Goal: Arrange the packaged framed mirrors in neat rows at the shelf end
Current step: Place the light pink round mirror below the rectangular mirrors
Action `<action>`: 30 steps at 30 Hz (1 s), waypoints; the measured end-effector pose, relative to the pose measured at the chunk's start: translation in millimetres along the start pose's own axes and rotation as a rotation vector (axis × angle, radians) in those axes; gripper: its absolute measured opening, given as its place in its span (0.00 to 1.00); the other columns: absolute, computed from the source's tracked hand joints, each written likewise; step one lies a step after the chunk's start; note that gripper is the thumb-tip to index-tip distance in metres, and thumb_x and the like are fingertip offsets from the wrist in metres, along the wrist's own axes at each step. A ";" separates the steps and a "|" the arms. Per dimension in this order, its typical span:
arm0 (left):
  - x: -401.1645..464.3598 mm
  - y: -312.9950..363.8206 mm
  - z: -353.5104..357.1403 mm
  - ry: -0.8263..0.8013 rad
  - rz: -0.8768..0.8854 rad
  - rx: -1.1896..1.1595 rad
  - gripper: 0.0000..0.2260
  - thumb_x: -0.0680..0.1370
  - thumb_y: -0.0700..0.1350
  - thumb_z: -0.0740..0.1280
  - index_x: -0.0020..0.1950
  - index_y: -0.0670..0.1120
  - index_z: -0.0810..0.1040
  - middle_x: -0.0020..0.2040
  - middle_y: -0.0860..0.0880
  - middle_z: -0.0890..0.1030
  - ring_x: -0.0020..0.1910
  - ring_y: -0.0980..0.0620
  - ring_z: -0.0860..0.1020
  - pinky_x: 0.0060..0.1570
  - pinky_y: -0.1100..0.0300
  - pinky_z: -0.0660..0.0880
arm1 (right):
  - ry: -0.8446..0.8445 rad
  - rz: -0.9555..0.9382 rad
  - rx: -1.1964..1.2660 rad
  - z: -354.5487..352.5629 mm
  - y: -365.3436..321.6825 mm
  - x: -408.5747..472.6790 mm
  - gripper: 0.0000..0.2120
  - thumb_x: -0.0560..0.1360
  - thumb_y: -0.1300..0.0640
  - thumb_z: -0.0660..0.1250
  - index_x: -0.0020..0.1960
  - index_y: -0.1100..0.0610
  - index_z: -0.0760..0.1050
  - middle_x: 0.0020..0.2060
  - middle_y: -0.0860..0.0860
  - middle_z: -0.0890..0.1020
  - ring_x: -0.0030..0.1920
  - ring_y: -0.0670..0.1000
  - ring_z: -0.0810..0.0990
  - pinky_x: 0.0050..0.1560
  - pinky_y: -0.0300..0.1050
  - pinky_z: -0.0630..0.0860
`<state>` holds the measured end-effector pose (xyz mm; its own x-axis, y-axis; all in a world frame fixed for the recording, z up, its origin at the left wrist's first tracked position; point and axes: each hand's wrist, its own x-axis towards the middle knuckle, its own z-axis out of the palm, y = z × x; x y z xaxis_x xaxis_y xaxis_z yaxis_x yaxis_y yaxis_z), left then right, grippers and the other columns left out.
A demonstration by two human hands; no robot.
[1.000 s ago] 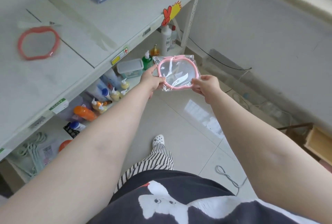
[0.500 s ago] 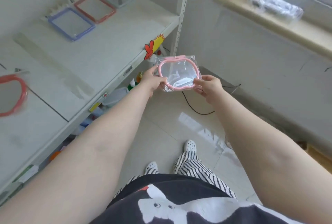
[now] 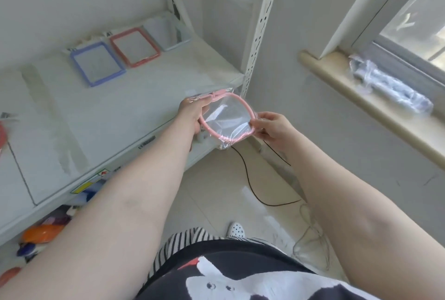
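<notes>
Three rectangular mirrors (image 3: 97, 63) (image 3: 134, 46) (image 3: 168, 35) are being displayed on the shelf (image 3: 115, 112); one pink mirror (image 3: 226, 116) (bagged) is being held by two hands (image 3: 192, 113) (image 3: 274, 128).

Bare forearms; dark shirt (image 3: 240, 273) with white cartoon print; striped trousers (image 3: 183, 239); white dotted shoe (image 3: 236, 229).

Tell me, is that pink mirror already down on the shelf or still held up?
Still held. The pink mirror hangs past the shelf edge, gripped by left hand and right hand.
</notes>
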<state>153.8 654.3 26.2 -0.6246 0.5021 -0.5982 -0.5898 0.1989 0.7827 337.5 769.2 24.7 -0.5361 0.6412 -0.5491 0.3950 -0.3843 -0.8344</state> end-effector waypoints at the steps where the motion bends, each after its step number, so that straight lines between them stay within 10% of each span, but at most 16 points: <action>1: 6.4 2.1 5.0 0.028 0.012 -0.027 0.07 0.73 0.38 0.73 0.49 0.45 0.80 0.46 0.51 0.82 0.50 0.52 0.80 0.51 0.60 0.75 | -0.018 0.002 -0.032 -3.7 -5.5 8.3 0.06 0.72 0.66 0.72 0.47 0.58 0.80 0.40 0.57 0.83 0.37 0.52 0.81 0.52 0.46 0.81; 7: 34.3 22.3 20.7 0.165 0.021 -0.117 0.10 0.72 0.35 0.72 0.52 0.43 0.80 0.43 0.49 0.82 0.48 0.51 0.82 0.57 0.57 0.76 | -0.068 0.023 -0.036 -2.2 -31.3 49.5 0.05 0.74 0.64 0.72 0.49 0.57 0.80 0.41 0.57 0.82 0.35 0.49 0.81 0.38 0.36 0.82; 17: 125.3 80.9 18.9 0.255 0.100 -0.118 0.12 0.72 0.29 0.69 0.36 0.46 0.78 0.21 0.57 0.79 0.33 0.55 0.79 0.49 0.64 0.77 | 0.075 0.080 -0.039 46.3 -80.0 146.8 0.10 0.65 0.71 0.65 0.35 0.59 0.81 0.36 0.59 0.81 0.38 0.57 0.78 0.56 0.49 0.79; 22: 185.6 107.0 6.4 0.300 0.100 -0.102 0.13 0.71 0.28 0.67 0.54 0.36 0.79 0.34 0.48 0.80 0.31 0.54 0.78 0.32 0.69 0.76 | 0.101 0.044 -0.018 66.1 -108.3 195.6 0.15 0.68 0.72 0.67 0.53 0.62 0.78 0.33 0.57 0.79 0.31 0.53 0.78 0.47 0.42 0.81; 30: 318.3 83.2 -37.2 0.417 0.028 0.087 0.26 0.69 0.34 0.69 0.67 0.42 0.74 0.54 0.42 0.83 0.34 0.50 0.82 0.32 0.64 0.78 | 0.131 0.023 -0.104 95.2 -112.7 247.8 0.12 0.71 0.69 0.65 0.49 0.56 0.78 0.35 0.56 0.79 0.40 0.56 0.80 0.55 0.58 0.81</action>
<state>-113.1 799.4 -105.5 -0.8038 0.1285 -0.5808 -0.5354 0.2694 0.8005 89.2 908.2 -21.9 -0.4274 0.7166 -0.5512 0.4849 -0.3329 -0.8087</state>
